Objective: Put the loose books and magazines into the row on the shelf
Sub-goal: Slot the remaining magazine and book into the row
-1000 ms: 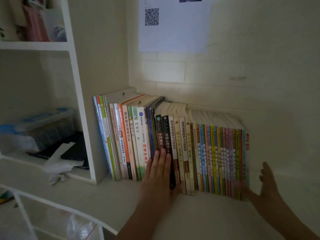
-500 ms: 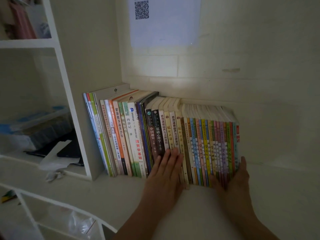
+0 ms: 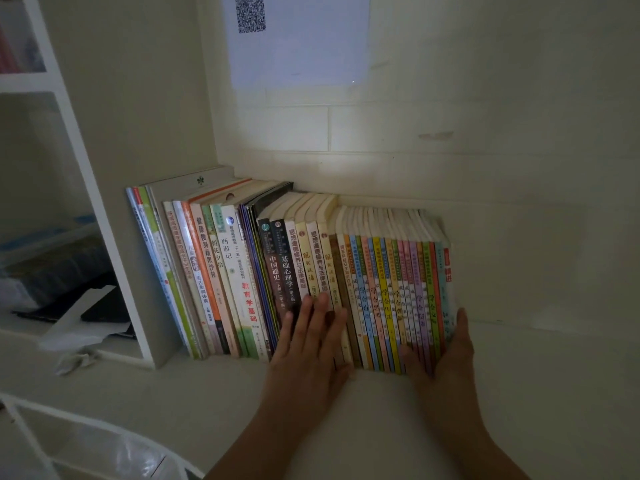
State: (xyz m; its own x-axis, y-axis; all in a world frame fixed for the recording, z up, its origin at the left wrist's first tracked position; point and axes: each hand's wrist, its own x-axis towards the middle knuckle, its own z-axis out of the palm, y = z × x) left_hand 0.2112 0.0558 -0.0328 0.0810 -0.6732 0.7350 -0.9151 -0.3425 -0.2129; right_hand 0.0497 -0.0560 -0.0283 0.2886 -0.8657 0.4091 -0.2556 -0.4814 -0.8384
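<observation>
Two hands brace one row of books standing spine-out on the shelf, its left end against the white upright panel. Our left hand lies flat on the middle spines, grip wide; our right hand cups the row's right end, fingers straight, holding nothing.

dim, grainy | brightest patch on wall above books | corners dark | shelf uprights bowed by wide lens
</observation>
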